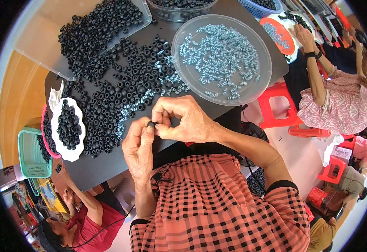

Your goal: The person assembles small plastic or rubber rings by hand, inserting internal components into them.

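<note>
No readable writing from where I stand.
Any print on the pale package (342, 153) by the red stool (338, 161), off to the right, is too small to make out.

WORKSHOP, SHARED, FOR SMALL-PART HANDWORK

Setting: a workshop, several people in one room. Your station: a dark table (96, 171), its surface strewn in bulk with black ring-shaped parts (128, 69). Far left corner: one clear plastic bin (40, 44), heaped with more of them. Right edge: one round clear tray (255, 90) of blue-grey coiled pieces (234, 46). Left edge: one white scalloped plate (72, 155), loaded; just beyond it, one green basket (35, 170). To your right: a worker in a patterned top (334, 105), near an orange dish (292, 46) of similar coils; red plastic stools (276, 123); further people (351, 182). Past your near left corner: a worker in a red top (105, 224).
</note>
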A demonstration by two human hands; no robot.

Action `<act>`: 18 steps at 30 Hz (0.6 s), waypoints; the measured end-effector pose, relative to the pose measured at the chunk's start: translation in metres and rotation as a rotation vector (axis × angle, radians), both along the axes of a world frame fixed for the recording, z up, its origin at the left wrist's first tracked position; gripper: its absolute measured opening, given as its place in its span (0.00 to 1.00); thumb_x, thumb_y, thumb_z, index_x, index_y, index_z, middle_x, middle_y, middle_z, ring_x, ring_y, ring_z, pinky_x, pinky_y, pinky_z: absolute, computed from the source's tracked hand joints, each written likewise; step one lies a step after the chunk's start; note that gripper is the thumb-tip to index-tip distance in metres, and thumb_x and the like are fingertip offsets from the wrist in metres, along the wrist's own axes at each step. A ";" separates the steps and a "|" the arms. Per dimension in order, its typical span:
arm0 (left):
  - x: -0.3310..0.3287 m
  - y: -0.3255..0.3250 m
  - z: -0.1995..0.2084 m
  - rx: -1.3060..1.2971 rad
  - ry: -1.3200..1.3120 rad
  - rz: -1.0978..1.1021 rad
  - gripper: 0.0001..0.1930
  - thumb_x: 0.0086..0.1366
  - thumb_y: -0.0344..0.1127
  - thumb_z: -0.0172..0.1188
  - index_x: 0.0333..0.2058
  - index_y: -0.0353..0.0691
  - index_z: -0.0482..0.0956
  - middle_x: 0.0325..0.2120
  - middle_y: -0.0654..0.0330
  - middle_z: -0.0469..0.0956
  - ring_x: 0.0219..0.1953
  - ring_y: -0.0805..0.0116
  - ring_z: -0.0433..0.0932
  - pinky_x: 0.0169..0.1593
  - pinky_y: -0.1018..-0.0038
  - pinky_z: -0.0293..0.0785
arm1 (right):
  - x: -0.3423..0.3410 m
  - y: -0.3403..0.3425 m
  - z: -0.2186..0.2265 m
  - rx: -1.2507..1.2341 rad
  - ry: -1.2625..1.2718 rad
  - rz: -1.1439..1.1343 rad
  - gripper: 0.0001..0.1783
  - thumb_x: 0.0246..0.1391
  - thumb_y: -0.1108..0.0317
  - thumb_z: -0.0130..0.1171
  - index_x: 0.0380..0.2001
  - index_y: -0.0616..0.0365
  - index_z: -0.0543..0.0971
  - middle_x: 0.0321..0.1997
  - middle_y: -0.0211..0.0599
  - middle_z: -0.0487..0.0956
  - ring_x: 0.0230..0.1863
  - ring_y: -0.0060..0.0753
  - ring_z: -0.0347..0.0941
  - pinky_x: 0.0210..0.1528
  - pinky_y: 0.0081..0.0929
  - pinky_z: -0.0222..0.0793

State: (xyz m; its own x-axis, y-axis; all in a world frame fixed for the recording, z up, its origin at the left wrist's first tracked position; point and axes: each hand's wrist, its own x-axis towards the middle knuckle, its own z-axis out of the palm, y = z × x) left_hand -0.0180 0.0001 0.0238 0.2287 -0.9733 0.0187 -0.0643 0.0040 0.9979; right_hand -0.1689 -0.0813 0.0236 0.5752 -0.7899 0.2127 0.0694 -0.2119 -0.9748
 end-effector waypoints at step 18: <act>-0.004 0.000 0.004 0.048 0.151 0.032 0.06 0.66 0.28 0.53 0.37 0.32 0.76 0.29 0.70 0.72 0.31 0.84 0.65 0.35 0.86 0.62 | 0.003 0.004 -0.001 -0.023 -0.021 -0.021 0.10 0.43 0.80 0.62 0.30 0.62 0.73 0.25 0.29 0.74 0.24 0.17 0.71 0.27 0.19 0.68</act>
